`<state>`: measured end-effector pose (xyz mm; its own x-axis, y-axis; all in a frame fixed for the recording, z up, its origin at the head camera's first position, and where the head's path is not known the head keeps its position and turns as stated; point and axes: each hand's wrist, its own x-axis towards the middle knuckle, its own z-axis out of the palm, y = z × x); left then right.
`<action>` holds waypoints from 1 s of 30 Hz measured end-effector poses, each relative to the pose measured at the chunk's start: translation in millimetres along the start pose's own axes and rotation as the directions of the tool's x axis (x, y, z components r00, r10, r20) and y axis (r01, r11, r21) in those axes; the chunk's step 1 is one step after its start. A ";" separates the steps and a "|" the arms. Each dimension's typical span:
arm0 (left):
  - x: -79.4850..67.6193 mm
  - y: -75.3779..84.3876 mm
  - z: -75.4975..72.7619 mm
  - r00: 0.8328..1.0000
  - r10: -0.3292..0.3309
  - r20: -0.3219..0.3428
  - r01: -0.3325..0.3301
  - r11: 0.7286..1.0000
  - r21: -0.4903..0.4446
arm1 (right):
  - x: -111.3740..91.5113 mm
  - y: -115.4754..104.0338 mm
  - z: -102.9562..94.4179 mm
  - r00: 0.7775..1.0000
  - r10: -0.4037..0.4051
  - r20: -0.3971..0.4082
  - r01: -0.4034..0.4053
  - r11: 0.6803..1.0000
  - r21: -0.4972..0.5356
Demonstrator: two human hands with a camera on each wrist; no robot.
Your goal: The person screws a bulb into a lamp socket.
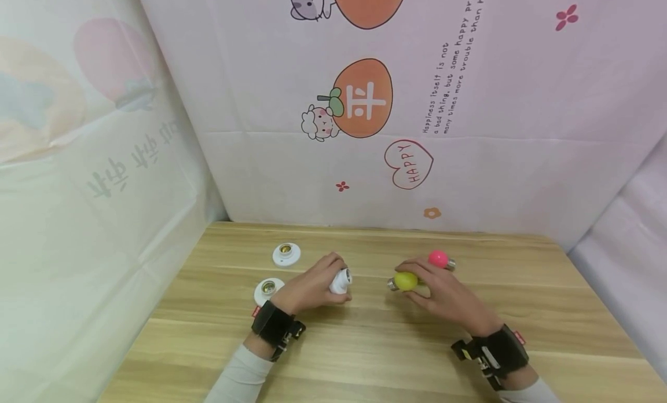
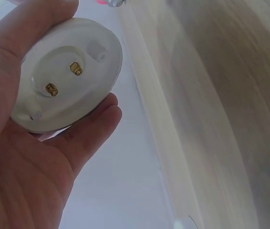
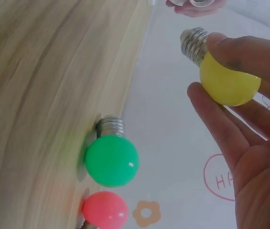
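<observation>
My left hand [image 1: 311, 286] grips a white lamp socket [image 1: 340, 283] by its round base, with the opening tilted toward the right. In the left wrist view the base's hollow underside [image 2: 84, 93] shows two brass screws, with thumb and fingers on its edges. Opposite it, my right hand [image 1: 447, 292] pinches a yellow light bulb [image 1: 406, 281] by its globe, and the metal screw end points left toward the socket. A gap separates bulb and socket. Below the right hand, a green bulb [image 3: 112, 161] and a pink bulb [image 3: 105, 210] lie on the table.
Two more white lamp sockets stand on the wooden table [image 1: 354, 345] at the left: one farther back [image 1: 293, 259], the other [image 1: 259, 294] partly covered by the left hand. Printed white cloth [image 1: 271, 177] hangs behind the table and along both sides.
</observation>
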<state>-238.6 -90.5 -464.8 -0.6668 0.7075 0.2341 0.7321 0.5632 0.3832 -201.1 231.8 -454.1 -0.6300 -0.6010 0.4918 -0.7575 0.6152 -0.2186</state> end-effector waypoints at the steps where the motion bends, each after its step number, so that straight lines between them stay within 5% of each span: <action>1: 0.4 0.4 0.2 1.000 0.000 0.001 0.000 1.000 -0.001 | 0.2 -0.6 0.1 1.000 0.001 0.000 -0.001 1.000 -0.002; 30: 21.8 23.0 2.8 0.997 0.081 -0.015 -0.082 0.996 -0.036 | 14.5 -8.4 3.5 0.984 -0.132 -0.122 0.135 0.991 0.012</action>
<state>-235.9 -60.9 -453.4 -0.6071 0.7445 0.2778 0.7787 0.4877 0.3947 -204.5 216.2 -448.0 -0.4987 -0.6106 0.6152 -0.8376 0.5222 -0.1607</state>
